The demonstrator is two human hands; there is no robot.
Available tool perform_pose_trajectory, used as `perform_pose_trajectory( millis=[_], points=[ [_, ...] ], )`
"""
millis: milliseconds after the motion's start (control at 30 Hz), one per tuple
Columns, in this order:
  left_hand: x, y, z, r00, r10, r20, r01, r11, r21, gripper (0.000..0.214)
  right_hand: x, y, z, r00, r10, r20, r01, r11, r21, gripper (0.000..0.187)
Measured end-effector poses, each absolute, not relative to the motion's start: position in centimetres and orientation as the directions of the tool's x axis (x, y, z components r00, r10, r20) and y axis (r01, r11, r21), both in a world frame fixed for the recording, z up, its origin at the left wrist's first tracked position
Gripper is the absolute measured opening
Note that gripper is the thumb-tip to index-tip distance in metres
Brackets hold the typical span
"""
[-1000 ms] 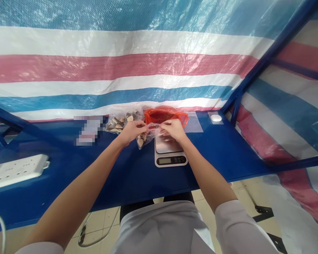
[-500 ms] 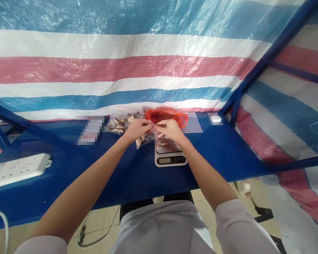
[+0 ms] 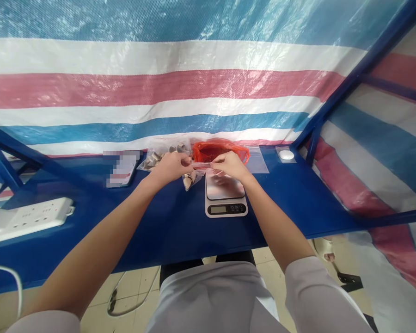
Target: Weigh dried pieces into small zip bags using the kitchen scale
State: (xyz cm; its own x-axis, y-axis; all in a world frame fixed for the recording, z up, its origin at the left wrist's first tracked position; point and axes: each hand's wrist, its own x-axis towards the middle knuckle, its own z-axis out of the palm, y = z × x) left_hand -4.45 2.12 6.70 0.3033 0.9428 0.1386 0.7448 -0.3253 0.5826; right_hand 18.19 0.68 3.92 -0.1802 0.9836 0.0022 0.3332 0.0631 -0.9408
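Above the left part of the kitchen scale (image 3: pixel 228 210), both hands pinch the top edge of a clear plastic zip bag (image 3: pixel 201 166). My left hand (image 3: pixel 171 166) is closed on the edge at the left. My right hand (image 3: pixel 229 165) grips it farther right, so the edge is stretched between them. Below my left hand, pale tan pieces (image 3: pixel 188 181) show in clear plastic; whether this is the held bag or another I cannot tell. Behind the left hand lies a clear bag of brown and tan pieces (image 3: pixel 152 161), partly covered. An open red plastic bag (image 3: pixel 241 153) sits behind the right hand.
A flat clear plastic bag (image 3: pixel 260 162) lies right of the red bag. Farther right is a white rounded object (image 3: pixel 286 155) on clear film. A phone-like blurred object (image 3: pixel 124 170) and a white power strip (image 3: pixel 45 216) lie left on the blue table (image 3: pixel 152 231). Striped sheeting hangs behind.
My hands have moved apart along the bag's top edge, pulling it straight. The view has shifted slightly, and more of the scale's plate shows.
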Motion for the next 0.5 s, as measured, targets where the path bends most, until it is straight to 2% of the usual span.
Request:
perform_pose_trajectory(
  millis=[133,267,333,500],
  points=[
    [-4.9,2.1,6.7,0.328,0.936,0.126,0.728,-0.336,0.597,0.014,18.4,0.5,4.5,-0.228,0.974,0.017,0.283,0.083,-0.955,0.009],
    [-5.3,2.1,6.9,0.47,0.87,0.15,0.537,-0.417,0.733,0.056,18.9,0.8,5.6,-0.322,0.942,0.1,0.257,0.189,-0.948,0.013],
    [-5.4,2.3,6.9,0.537,0.836,0.111,0.445,-0.393,0.804,0.066,19.2,1.2,6.1,-0.337,0.934,0.122,0.262,0.218,-0.94,0.019],
    [-5.0,2.9,6.7,0.596,0.802,0.042,0.362,-0.315,0.878,0.062,19.5,1.9,7.0,-0.397,0.909,0.128,0.184,0.216,-0.959,0.031]
  ],
)
